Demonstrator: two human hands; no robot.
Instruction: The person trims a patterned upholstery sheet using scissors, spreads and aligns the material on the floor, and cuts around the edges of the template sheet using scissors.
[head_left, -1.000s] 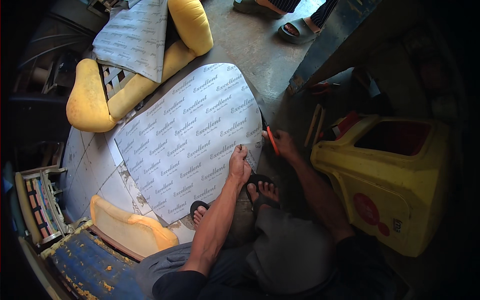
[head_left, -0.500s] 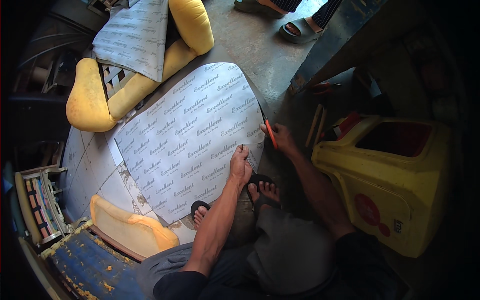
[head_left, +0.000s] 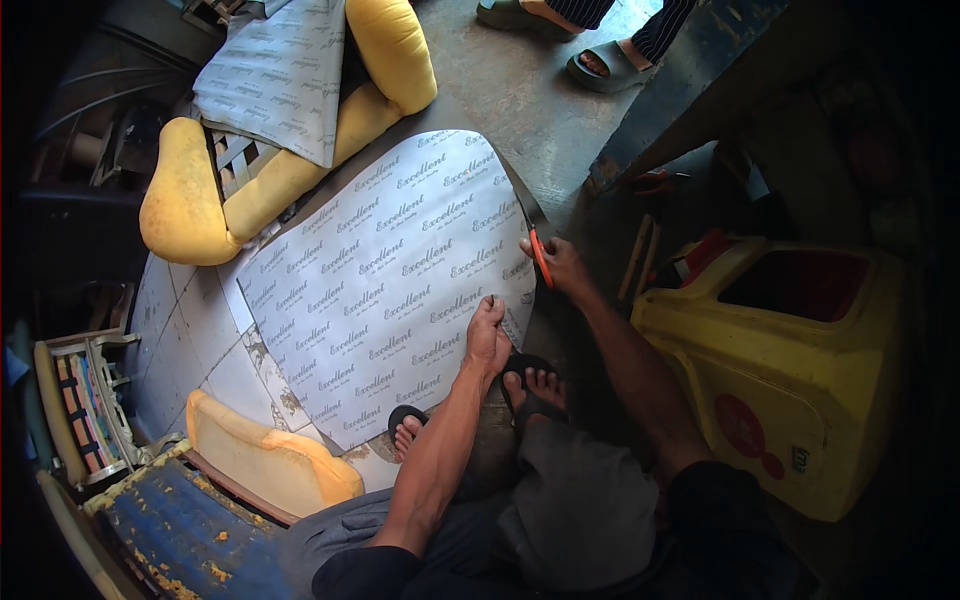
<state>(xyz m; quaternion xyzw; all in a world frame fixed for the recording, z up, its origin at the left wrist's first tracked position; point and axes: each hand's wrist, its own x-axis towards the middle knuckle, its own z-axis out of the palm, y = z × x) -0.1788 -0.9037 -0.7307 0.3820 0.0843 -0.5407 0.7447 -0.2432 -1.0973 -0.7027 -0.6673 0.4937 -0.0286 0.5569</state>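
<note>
A large white sheet of upholstery material (head_left: 375, 285), printed with rows of grey lettering, spreads across the floor before me. Its far corners are rounded. My left hand (head_left: 488, 335) is closed in a pinch on the sheet near its right edge. To the right, my right hand (head_left: 557, 268) grips orange-handled scissors (head_left: 541, 260). Their dark blades point away from me and lie along the sheet's right edge. How wide the blades are parted is hard to see.
Beyond the sheet stands a yellow foam-padded seat frame (head_left: 190, 205) with another printed sheet (head_left: 275, 85) draped over it. A yellow plastic bin (head_left: 770, 370) is at right. Foam-padded piece (head_left: 265, 455) and blue worn surface (head_left: 195, 530) lie lower left. Another person's sandalled foot (head_left: 610, 65) is at the top.
The view has shifted slightly. My right hand and the scissors have moved a little farther along the sheet's right edge, away from me. My left hand keeps its pinch on the sheet.
</note>
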